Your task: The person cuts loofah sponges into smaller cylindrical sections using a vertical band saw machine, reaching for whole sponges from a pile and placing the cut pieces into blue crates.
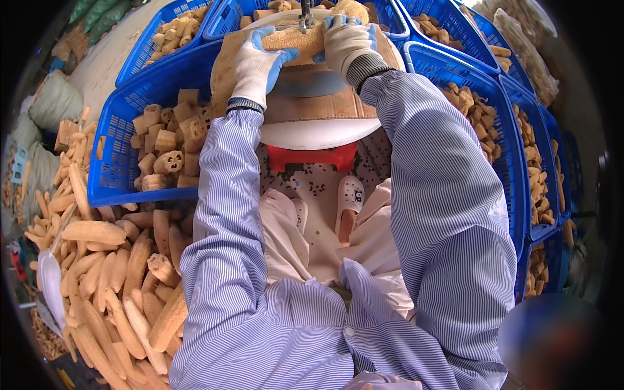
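Both hands wear white knit gloves with blue-coated fingers. A tan dried loofah (300,43) lies across the cardboard-topped work surface (305,109), beneath a metal machine part (306,17). My left hand (257,60) is closed on the loofah's left end, thumb on the near side. Around its right part my right hand (351,44) is closed. More loofah (351,9) shows just beyond the right hand; whether it is the same piece I cannot tell. The lower end of the metal part sits right at the loofah, so the contact point is hidden.
A blue crate (112,156) of cut loofah pieces stands left, above a heap of whole loofahs (123,279). More blue crates (510,136) with pieces line the right and far sides. A red stool (312,156) is under the work surface. Dark bits litter the floor.
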`<state>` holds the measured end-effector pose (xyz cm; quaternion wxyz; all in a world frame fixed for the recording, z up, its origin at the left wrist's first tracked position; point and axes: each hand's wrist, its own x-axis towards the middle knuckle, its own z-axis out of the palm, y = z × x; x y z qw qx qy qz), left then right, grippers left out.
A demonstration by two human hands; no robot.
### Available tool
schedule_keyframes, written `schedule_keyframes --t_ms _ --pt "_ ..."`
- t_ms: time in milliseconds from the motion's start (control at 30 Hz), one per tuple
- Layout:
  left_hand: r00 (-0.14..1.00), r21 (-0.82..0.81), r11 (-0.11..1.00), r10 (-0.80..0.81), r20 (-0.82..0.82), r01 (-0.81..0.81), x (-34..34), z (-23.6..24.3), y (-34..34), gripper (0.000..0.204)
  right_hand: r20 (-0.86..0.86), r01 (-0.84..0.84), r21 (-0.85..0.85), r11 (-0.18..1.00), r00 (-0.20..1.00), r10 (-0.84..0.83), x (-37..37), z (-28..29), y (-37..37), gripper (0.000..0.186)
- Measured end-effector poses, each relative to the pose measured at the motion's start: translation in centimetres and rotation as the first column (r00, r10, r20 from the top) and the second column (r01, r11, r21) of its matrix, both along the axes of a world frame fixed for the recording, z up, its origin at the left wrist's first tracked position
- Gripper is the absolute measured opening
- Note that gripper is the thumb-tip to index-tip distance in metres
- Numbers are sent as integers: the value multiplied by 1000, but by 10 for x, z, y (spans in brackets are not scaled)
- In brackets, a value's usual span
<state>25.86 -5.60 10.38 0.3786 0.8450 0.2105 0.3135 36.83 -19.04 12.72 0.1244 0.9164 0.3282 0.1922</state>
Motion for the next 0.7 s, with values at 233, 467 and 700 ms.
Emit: schedule_keyframes --t_ms 233,467,700 --pt "998 10 1000 27 48 -28 8 -8 3 64 -24 9 80 997 1000 -7 -4 4 0 69" --pt "991 -48 998 35 130 -29 20 -23 9 66 -74 -7 88 996 997 13 -6 11 -1 65" --pt "993 5 994 113 45 -113 24 -2 3 66 -35 137 103 985 990 -134 9 8 16 76"
